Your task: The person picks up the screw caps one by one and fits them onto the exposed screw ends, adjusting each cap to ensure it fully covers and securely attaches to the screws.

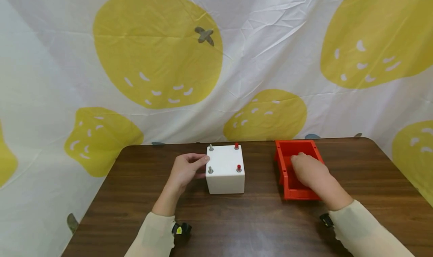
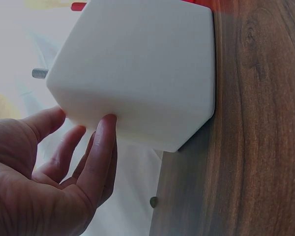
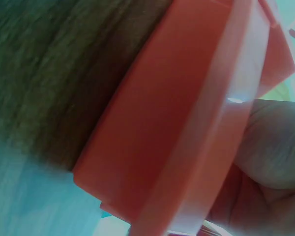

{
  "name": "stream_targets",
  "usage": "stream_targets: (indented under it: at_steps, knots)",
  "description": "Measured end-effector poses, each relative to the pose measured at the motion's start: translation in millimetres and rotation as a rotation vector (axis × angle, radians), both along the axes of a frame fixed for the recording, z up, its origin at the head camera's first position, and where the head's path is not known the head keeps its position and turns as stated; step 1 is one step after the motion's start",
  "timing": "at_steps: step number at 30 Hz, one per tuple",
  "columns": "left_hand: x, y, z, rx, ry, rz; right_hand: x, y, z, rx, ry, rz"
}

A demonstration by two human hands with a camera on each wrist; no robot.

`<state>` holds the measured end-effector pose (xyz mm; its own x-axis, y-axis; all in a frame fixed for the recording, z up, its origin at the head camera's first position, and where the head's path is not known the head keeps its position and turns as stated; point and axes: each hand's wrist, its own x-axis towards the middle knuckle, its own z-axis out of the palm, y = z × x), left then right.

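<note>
A white block [image 1: 224,161] stands on the table, with a threaded metal stud at each top corner. Red caps [image 1: 238,167] cover the two studs on its right, while the two left studs [image 1: 211,170] are bare. My left hand [image 1: 186,169] touches the block's left side, thumb at the top edge; in the left wrist view its fingers [image 2: 99,152] look loosely extended against the side. Inside a red bin [image 1: 286,182] to the right is my right hand [image 1: 308,170]. Its fingertips are hidden there, so whether they hold anything does not show.
The brown wooden table [image 1: 257,223] ends at a back edge just behind the block and bin. A white curtain [image 1: 243,61] with yellow fruit prints hangs behind it. The bin's raised walls surround the right hand.
</note>
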<state>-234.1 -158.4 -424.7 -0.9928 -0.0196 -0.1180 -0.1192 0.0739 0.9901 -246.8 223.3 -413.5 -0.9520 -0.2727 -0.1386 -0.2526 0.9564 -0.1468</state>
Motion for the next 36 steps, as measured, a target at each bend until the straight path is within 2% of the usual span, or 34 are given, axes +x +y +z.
stream_targets:
  at_steps: [9, 22, 31, 36]
  knots:
    - [1.5, 0.8, 1.3, 0.003, 0.006, -0.005, -0.3, -1.5, -6.6, 0.063, 0.012, 0.023]
    - [0.3, 0.6, -0.3, -0.001, 0.008, -0.004, -6.8, 1.7, -10.8, 0.077, 0.023, 0.056]
    - [0.1, 0.9, -1.4, -0.006, 0.012, -0.001, -13.4, -2.2, -15.8, 0.024, 0.117, 0.146]
    - [0.3, 1.1, -0.5, -0.014, 0.014, -0.002, -13.4, -2.0, -14.3, 0.037, 0.073, 0.162]
